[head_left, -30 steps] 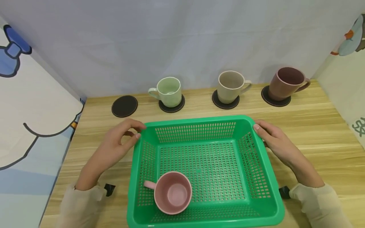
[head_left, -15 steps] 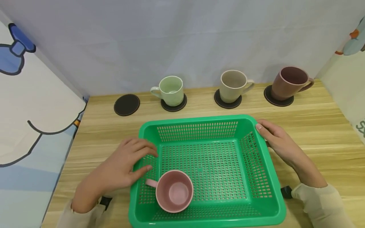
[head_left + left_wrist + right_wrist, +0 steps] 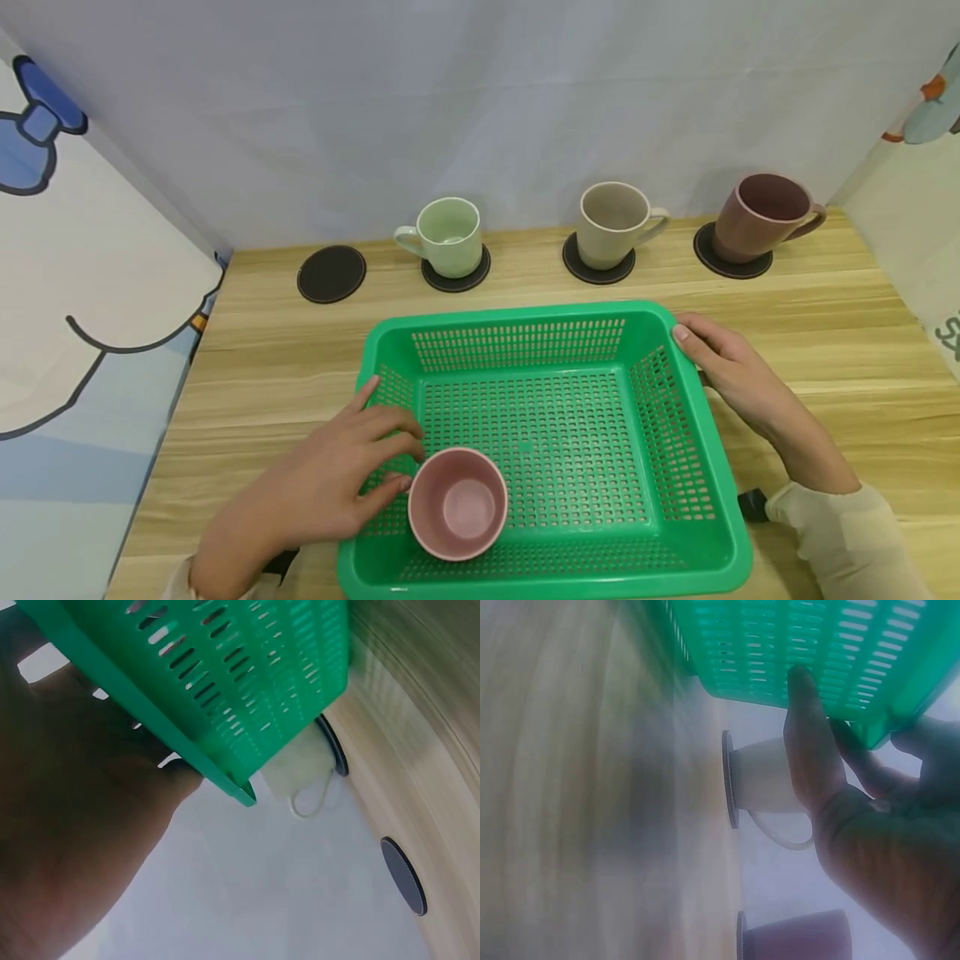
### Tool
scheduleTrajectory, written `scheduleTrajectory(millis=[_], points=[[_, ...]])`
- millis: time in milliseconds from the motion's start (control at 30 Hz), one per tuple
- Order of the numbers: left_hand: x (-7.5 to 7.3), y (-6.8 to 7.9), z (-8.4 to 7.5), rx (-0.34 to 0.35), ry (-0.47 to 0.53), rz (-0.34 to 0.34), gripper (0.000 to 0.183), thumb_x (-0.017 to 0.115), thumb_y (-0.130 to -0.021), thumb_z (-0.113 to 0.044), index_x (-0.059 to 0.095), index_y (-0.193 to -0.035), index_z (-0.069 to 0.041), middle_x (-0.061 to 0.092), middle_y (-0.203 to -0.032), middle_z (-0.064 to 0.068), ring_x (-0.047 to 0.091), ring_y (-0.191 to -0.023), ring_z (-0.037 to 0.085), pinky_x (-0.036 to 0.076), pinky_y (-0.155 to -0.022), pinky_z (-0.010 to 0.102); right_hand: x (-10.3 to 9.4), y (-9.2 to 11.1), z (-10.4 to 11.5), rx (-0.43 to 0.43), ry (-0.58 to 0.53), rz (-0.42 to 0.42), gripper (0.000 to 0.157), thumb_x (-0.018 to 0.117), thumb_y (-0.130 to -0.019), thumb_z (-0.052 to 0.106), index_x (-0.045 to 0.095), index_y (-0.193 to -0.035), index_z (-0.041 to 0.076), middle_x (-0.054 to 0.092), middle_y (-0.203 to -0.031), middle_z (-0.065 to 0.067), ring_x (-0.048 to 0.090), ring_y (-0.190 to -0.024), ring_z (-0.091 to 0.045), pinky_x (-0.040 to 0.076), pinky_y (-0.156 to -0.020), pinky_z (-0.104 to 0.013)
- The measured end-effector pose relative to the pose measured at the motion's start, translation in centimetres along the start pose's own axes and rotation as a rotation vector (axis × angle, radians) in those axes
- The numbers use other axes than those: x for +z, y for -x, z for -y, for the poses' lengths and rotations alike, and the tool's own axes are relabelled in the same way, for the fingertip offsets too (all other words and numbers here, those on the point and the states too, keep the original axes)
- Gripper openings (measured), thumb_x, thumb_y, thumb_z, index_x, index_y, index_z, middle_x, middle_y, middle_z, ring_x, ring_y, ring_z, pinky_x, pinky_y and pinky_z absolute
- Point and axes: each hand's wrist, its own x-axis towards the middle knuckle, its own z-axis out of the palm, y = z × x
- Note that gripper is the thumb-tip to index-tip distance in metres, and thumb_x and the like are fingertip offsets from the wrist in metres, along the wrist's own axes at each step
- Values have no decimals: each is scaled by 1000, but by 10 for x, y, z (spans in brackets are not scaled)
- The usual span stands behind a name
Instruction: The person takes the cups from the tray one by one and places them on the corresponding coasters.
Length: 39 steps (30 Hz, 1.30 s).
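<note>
In the head view, a pink mug stands upright in the near left part of a green plastic basket. My left hand reaches over the basket's left rim, thumb and fingers closed in at the mug's handle, which they hide. From the left wrist, that hand shows dark beside the basket rim, its fingertips hidden behind the green wall. My right hand grips the basket's far right corner, thumb on the rim. The right wrist view shows fingers against the basket's outer wall.
Along the back of the wooden table stand a light green mug, a beige mug and a maroon mug, each on a black coaster. A bare black coaster lies at the left. A pale cloth hangs behind.
My left hand has left the basket's far left corner, moved nearer along the left side and come down onto the pink mug's handle. My right hand keeps its hold.
</note>
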Motion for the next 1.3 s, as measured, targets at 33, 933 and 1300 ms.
scheduleTrajectory(millis=[33, 933, 1300], points=[[0, 0, -1, 0, -1, 7, 18, 75, -90, -14, 70, -105, -24, 68, -114, -11, 62, -116, 9, 26, -124, 69, 0, 0, 0, 2, 4, -1, 40, 37, -116, 28, 55, -141, 3, 70, -113, 7, 73, -92, -7, 64, -77, -29], [4, -4, -2, 87, 19, 32, 11, 81, -89, -25, 74, -98, -27, 74, -97, -19, 70, -104, 5, 32, -120, 67, 0, 1, -1, -4, 2, -13, 40, 37, -116, 28, 55, -141, 3, 71, -110, 7, 73, -90, -8, 64, -74, -30], [5, -15, -6, 47, 299, 135, 20, 62, -104, -37, 75, -112, -25, 73, -120, -13, 67, -109, 4, 59, -96, 34, 1, 0, 0, 4, 1, -17, 41, 37, -115, 30, 55, -140, 2, 71, -108, 6, 73, -87, -8, 64, -72, -31]])
